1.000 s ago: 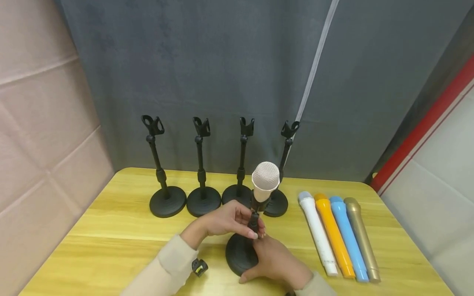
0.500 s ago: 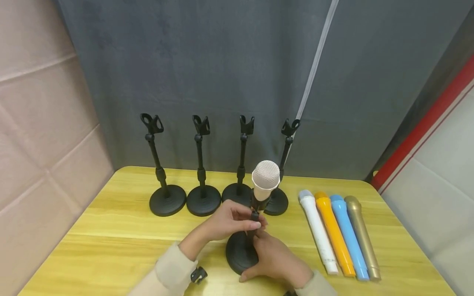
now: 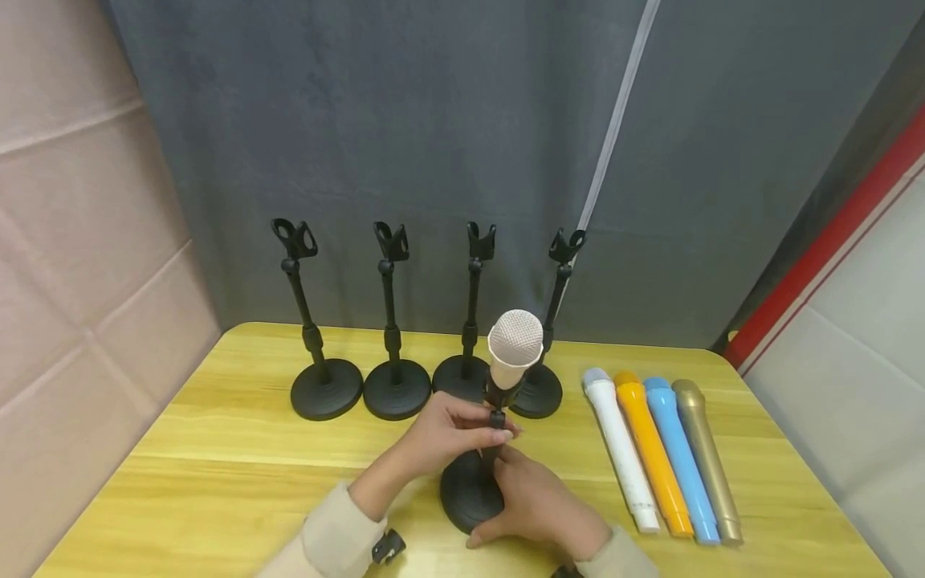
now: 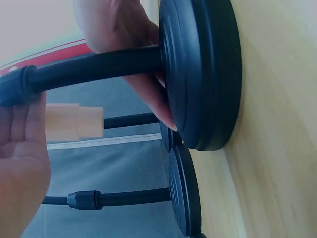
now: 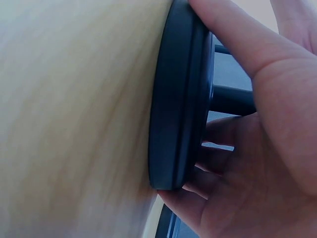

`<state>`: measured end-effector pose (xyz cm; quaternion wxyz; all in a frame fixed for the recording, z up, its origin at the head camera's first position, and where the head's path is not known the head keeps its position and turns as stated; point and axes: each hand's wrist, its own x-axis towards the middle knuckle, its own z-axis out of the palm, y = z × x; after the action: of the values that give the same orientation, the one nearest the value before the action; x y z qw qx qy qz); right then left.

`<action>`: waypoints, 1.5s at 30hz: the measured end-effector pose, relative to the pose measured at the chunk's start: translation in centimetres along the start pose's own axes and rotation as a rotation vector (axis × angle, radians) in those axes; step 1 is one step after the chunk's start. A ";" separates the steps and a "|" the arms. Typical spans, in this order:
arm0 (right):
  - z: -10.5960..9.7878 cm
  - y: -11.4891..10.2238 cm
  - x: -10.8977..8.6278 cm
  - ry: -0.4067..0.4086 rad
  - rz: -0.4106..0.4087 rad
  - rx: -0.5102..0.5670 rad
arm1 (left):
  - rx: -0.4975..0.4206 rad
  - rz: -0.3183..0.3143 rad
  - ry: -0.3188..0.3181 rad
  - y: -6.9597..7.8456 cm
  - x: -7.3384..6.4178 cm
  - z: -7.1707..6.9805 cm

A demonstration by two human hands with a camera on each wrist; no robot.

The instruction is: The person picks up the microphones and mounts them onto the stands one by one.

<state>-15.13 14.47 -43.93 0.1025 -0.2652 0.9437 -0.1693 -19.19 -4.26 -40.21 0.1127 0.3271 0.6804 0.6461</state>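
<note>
i'm watching the left hand [image 3: 433, 440] pinching the stand [image 4: 99, 67], microphone [image 3: 515, 341] sitting just above that hand, the right hand [image 3: 538, 507] clasping the base [image 3: 464, 491] below; likely adjusting, next needing steady support.

Four black stands [image 3: 393, 341] rise upright in a row near the back edge of the wood-grain tabletop [image 3: 209, 498], clips uppermost. Toward its right edge lie, side by side, heads to the back: white microphone [image 3: 621, 449], orange microphone [image 3: 654, 453], blue microphone [image 3: 682, 460], gold microphone [image 3: 708, 461]. Grey curtain [image 3: 361, 144] hangs beyond the back edge; pinkish wall [image 3: 79, 241] left, red band [image 3: 831, 245] right.
</note>
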 end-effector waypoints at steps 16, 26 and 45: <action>0.2 0.3 0.3 0.006 -0.001 -0.006 | -0.056 -0.066 0.168 0.2 -0.8 1.5; 0.2 0.3 0.2 0.024 -0.003 -0.001 | 0.059 -0.095 0.270 0.2 -1.6 1.5; 0.3 0.5 0.3 0.046 -0.026 0.040 | 0.278 0.190 0.724 0.2 -3.6 5.5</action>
<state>-15.54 14.65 -44.49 0.0837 -0.2715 0.9386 -0.1955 -13.25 -2.01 -41.72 -0.2402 0.1515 0.7239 0.6288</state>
